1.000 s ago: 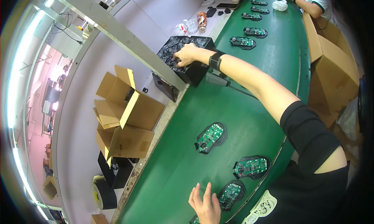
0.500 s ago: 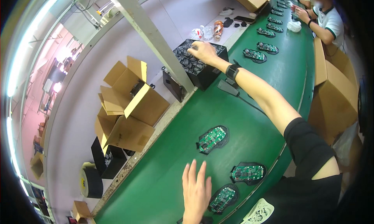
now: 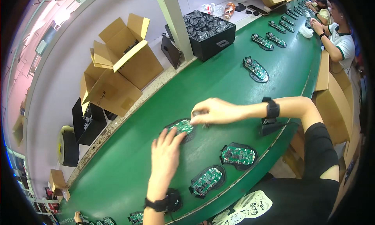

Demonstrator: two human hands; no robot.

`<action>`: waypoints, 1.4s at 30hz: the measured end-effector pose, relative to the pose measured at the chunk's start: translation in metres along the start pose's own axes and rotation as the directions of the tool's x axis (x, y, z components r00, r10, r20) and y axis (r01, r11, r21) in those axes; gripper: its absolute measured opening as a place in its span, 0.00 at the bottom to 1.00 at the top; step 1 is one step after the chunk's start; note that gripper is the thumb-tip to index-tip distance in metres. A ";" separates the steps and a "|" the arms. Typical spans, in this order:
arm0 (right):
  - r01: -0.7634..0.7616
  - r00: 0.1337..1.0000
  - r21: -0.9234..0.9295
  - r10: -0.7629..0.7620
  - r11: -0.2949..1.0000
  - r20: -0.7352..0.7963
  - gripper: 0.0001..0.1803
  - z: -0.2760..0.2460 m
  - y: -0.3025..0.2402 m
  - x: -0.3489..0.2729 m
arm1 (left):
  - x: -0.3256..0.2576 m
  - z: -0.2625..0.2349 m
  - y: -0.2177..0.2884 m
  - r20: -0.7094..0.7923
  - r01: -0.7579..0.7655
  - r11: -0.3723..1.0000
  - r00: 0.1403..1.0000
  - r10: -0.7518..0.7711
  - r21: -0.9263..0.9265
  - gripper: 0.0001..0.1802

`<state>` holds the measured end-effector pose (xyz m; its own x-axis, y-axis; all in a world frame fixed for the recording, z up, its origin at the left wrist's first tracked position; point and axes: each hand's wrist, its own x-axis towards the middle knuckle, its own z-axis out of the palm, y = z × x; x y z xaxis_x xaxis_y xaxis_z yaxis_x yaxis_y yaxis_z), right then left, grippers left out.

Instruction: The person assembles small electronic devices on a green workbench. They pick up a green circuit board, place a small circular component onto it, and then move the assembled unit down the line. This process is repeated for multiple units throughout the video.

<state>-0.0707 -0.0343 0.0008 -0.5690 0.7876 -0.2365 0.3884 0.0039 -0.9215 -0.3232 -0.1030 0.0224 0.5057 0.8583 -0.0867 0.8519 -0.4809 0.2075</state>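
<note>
Fingers (image 3: 170, 137) touch a green, black-edged circuit board (image 3: 184, 125)

The left hand (image 3: 166, 154) lies spread over the near side of a green circuit board (image 3: 185, 126) in a black shell (image 3: 190, 138), on a green belt (image 3: 133, 156). The right hand (image 3: 216, 111) pinches a small dark piece (image 3: 200, 113) — blurred — beside the board's right end. Two similar circuit boards (image 3: 239, 155) lie closer in; a black bin (image 3: 213, 47) heaped with dark round parts (image 3: 205, 25) stands beyond.
</note>
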 end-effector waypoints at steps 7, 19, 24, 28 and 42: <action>0.484 0.855 -0.466 -0.514 0.741 0.071 0.21 0.075 0.005 0.047 | -0.090 -0.024 -0.031 -0.055 0.283 0.954 0.959 -0.278 0.101 0.24; 0.500 0.851 -0.689 -0.446 0.525 0.278 0.36 0.075 -0.030 0.039 | -0.106 0.001 0.084 0.159 -0.029 0.995 0.986 0.043 -0.092 0.34; 0.417 0.909 -0.393 -0.385 0.819 0.162 0.30 0.021 -0.017 0.031 | -0.107 -0.006 0.061 0.131 0.014 0.995 0.991 -0.002 -0.095 0.34; 0.396 0.912 -0.481 -0.395 0.782 0.110 0.19 0.020 -0.010 0.018 | -0.109 -0.014 0.030 0.066 0.118 0.989 0.991 -0.113 -0.084 0.34; 0.277 0.961 -0.460 -0.245 0.844 0.130 0.17 0.007 0.007 -0.021 | -0.069 -0.016 0.081 -0.077 -0.194 0.964 0.980 0.183 -0.181 0.27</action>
<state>-0.0613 -0.0552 -0.0031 -0.7357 0.6760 -0.0416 0.5035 0.5048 -0.7012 -0.2913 -0.1981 0.0608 0.6408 0.7672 0.0284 0.6984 -0.5979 0.3934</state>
